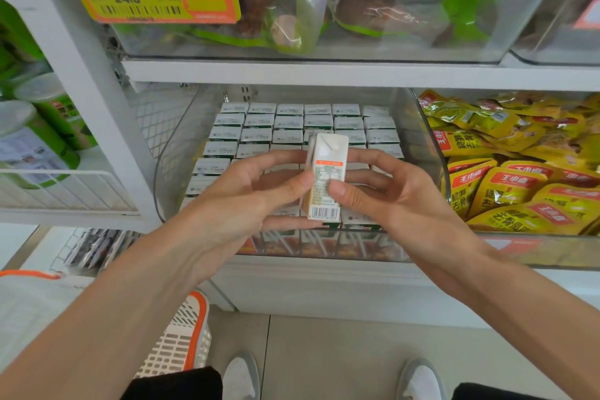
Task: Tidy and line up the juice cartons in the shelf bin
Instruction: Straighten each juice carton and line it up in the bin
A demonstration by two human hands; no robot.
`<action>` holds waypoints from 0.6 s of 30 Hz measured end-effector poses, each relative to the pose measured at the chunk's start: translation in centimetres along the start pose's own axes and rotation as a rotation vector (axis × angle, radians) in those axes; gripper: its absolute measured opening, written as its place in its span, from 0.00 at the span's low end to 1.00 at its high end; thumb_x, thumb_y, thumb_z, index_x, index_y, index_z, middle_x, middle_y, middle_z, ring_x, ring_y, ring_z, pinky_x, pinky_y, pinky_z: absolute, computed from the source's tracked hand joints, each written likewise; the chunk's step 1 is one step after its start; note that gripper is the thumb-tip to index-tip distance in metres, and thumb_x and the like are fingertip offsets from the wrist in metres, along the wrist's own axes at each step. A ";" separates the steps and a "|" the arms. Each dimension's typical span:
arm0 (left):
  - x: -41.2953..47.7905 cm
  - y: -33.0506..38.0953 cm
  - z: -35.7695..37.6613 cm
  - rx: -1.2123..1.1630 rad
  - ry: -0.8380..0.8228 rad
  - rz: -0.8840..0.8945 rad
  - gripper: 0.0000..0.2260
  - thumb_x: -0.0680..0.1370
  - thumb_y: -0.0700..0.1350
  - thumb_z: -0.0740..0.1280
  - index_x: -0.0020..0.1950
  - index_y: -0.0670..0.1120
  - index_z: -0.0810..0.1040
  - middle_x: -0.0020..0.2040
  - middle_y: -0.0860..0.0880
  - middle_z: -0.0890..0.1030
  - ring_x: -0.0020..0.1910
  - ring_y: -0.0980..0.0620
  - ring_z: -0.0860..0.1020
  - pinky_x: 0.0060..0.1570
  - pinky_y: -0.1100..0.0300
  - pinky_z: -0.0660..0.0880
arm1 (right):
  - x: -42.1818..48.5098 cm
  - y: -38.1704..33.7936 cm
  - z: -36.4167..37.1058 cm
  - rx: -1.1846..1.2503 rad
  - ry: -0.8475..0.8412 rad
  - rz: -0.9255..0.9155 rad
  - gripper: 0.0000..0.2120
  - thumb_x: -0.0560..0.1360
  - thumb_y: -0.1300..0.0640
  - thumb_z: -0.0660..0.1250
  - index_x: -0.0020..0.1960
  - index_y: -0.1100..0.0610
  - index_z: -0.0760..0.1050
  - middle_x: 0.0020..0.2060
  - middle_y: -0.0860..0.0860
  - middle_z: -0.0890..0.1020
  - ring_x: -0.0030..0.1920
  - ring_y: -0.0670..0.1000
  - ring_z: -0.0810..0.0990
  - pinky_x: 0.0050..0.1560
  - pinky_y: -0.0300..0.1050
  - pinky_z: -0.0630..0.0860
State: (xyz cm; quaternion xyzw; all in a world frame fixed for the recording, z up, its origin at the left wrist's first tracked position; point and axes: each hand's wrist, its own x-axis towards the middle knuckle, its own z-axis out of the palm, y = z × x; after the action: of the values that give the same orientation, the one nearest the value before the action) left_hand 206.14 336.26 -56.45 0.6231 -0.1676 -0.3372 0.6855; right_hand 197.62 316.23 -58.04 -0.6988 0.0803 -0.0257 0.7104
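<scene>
One upright juice carton, frame centre, pinched by left hand and right hand; binned cartons stand six across.

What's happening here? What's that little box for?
A person is holding one small juice carton upright in both hands, the left hand and right hand pinching it from either side. It is held over a clear shelf bin where many more cartons stand in neat rows. This one is not yet set in a row.
</scene>
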 end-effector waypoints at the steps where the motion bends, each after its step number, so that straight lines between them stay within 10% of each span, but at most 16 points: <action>1: 0.0 0.0 0.0 0.000 0.006 -0.001 0.15 0.80 0.45 0.71 0.67 0.50 0.80 0.59 0.49 0.87 0.57 0.48 0.86 0.48 0.57 0.84 | 0.0 0.1 0.1 0.015 0.002 -0.002 0.20 0.74 0.57 0.77 0.66 0.53 0.80 0.55 0.51 0.89 0.56 0.50 0.88 0.56 0.34 0.81; 10: 0.3 -0.2 0.0 -0.015 0.112 0.036 0.20 0.75 0.44 0.76 0.66 0.49 0.80 0.61 0.48 0.86 0.57 0.46 0.87 0.51 0.52 0.85 | 0.0 0.0 0.4 -0.067 0.017 -0.049 0.17 0.80 0.55 0.72 0.68 0.49 0.82 0.59 0.48 0.87 0.61 0.48 0.85 0.64 0.49 0.82; 18: 0.2 -0.3 -0.1 0.133 0.163 0.126 0.24 0.70 0.38 0.79 0.63 0.54 0.81 0.56 0.57 0.86 0.53 0.51 0.87 0.45 0.53 0.86 | 0.0 0.3 0.4 -0.082 -0.095 -0.121 0.16 0.79 0.58 0.74 0.66 0.54 0.82 0.60 0.46 0.87 0.61 0.48 0.86 0.65 0.43 0.80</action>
State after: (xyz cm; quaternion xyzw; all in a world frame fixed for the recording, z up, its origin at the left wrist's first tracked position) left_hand 206.31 336.23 -56.80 0.6806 -0.1722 -0.2301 0.6739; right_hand 197.64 316.65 -58.36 -0.7312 0.0051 -0.0320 0.6814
